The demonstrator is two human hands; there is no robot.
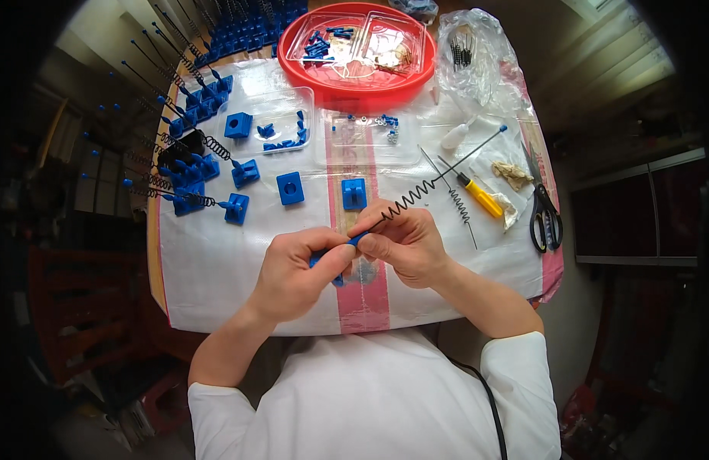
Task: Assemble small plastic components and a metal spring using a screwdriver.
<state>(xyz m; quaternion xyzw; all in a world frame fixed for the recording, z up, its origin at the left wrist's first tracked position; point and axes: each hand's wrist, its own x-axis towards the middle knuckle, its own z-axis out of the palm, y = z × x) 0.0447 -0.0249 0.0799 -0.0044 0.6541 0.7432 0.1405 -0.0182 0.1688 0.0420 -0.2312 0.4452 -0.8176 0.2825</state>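
Observation:
In front of me my left hand [293, 268] is closed around a blue plastic piece [317, 258], mostly hidden by the fingers. My right hand [406, 244] pinches the narrow blue end of a black coiled spring wire [409, 199], and the two hands meet there. From my right fingers the wire slants up and right, its coil running into a straight length with a small blue tip [503, 129]. Whether the wire is seated in the blue piece cannot be made out. Just beyond my fingers stands a blue block with a raised bracket [354, 193]. Left of it lies a square blue block with a round hole [291, 188].
Finished-looking blue bases with springs [187, 198] crowd the left side. Clear trays [304, 100] hold small blue parts; a red round tray [287, 65] stands behind. At right lie a loose spring wire [460, 207], a yellow-handled screwdriver [485, 199], black scissors [546, 222] and a plastic bag [488, 61].

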